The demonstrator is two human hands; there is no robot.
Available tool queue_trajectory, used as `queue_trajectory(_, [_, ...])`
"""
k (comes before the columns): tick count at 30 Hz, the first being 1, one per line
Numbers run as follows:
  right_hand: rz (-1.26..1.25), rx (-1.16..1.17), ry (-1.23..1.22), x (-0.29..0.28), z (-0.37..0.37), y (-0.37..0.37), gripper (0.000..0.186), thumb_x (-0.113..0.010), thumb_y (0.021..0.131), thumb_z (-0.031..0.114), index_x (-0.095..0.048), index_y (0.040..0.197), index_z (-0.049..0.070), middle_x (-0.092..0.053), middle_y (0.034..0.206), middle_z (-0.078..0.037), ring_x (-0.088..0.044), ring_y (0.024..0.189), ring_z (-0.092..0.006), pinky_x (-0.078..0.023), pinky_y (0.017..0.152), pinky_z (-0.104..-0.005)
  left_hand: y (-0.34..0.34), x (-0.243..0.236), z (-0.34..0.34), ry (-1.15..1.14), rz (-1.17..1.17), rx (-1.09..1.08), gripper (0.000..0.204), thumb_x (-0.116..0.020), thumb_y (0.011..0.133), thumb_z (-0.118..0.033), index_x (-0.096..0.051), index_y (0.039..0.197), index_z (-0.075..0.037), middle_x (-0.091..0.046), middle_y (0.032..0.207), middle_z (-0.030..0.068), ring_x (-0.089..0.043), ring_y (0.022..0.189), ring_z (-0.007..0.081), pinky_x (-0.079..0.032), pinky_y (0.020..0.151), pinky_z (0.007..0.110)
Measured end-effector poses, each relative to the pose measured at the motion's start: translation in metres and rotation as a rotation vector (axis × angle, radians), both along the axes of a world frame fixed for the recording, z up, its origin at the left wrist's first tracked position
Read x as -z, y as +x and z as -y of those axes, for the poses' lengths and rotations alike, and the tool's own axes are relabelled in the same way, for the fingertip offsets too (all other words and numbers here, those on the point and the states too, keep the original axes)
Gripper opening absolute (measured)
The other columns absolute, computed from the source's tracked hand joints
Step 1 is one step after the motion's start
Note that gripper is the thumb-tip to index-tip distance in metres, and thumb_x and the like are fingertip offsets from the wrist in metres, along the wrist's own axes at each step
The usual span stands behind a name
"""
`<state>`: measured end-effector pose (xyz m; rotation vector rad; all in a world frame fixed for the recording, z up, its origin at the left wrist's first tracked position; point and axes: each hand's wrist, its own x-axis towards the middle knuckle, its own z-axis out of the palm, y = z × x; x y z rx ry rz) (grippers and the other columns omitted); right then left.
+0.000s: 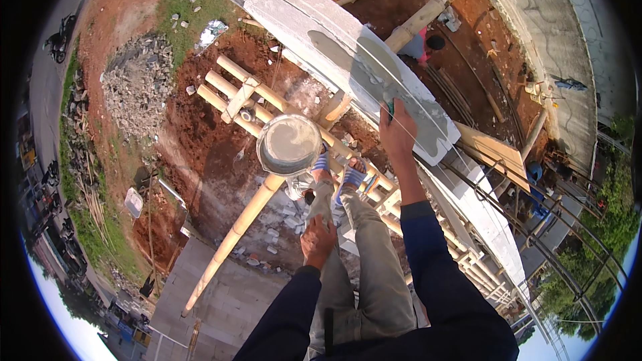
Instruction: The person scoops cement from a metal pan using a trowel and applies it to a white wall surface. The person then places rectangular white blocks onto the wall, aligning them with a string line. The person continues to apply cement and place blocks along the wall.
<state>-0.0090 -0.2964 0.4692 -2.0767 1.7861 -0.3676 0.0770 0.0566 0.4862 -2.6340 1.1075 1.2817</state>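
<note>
My right hand (pixel 399 135) reaches forward, closed on the green handle of a trowel (pixel 381 70) whose grey blade lies on top of a white block wall (pixel 294 10). Wet grey mortar (pixel 331 47) is spread on the wall beside the blade. My left hand (pixel 317 241) rests flat on my left knee, holding nothing. A round metal bucket (pixel 289 144) of grey mortar sits on the bamboo scaffold (pixel 234 93) just left of my sandalled feet (pixel 338 172). Thin guide strings run along the wall.
I am high above red earth. A rubble pile (pixel 137 83) lies far below left, beside a road with motorbikes (pixel 59 39). A long bamboo pole (pixel 231 241) slants down. A wooden board (pixel 495 150), rebar (pixel 568 241) and a blue bucket (pixel 533 172) are at right.
</note>
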Motion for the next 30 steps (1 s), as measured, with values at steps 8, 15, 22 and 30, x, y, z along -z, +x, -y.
queue_trajectory(8, [0.026,-0.021,-0.029,0.0,-0.008,0.005,0.03,-0.068,0.103,0.023,-0.062,0.124,0.002,-0.073,0.107,-0.028,-0.072,0.086,-0.0489,-0.056,0.072,-0.0555,0.004,0.0,0.002,-0.008,-0.006,-0.007,0.035,-0.067,0.097,-0.034,-0.063,0.119,-0.006,-0.071,0.108,0.0194,-0.074,0.094,0.0415,-0.061,0.081,0.054])
queue_trajectory(15, [0.16,0.252,0.032,-0.01,-0.045,-0.007,0.026,-0.064,0.107,0.026,-0.06,0.116,0.002,-0.068,0.083,-0.019,-0.07,0.073,-0.0375,-0.054,0.064,-0.0441,0.001,0.001,-0.001,-0.06,-0.028,-0.035,0.036,-0.067,0.097,-0.034,-0.063,0.119,-0.006,-0.07,0.11,0.0204,-0.073,0.095,0.0433,-0.06,0.081,0.054])
queue_trajectory(22, [1.049,1.17,0.562,-0.042,-0.111,-0.039,0.018,-0.062,0.107,0.028,-0.057,0.096,0.014,-0.053,0.07,0.0,-0.048,0.051,-0.0109,-0.037,0.044,-0.0332,0.001,0.006,-0.003,-0.062,-0.034,-0.022,0.036,-0.067,0.097,-0.033,-0.062,0.121,-0.006,-0.071,0.111,0.0207,-0.073,0.095,0.0439,-0.059,0.082,0.055])
queue_trajectory(30, [1.114,1.055,0.691,-0.037,-0.078,0.01,0.018,-0.063,0.106,0.028,-0.058,0.1,0.012,-0.054,0.071,-0.002,-0.048,0.049,-0.0133,-0.034,0.041,-0.0331,0.003,0.0,0.005,0.023,-0.033,-0.014,0.038,-0.064,0.099,-0.038,-0.063,0.121,-0.006,-0.072,0.112,0.0203,-0.074,0.096,0.0436,-0.06,0.081,0.055])
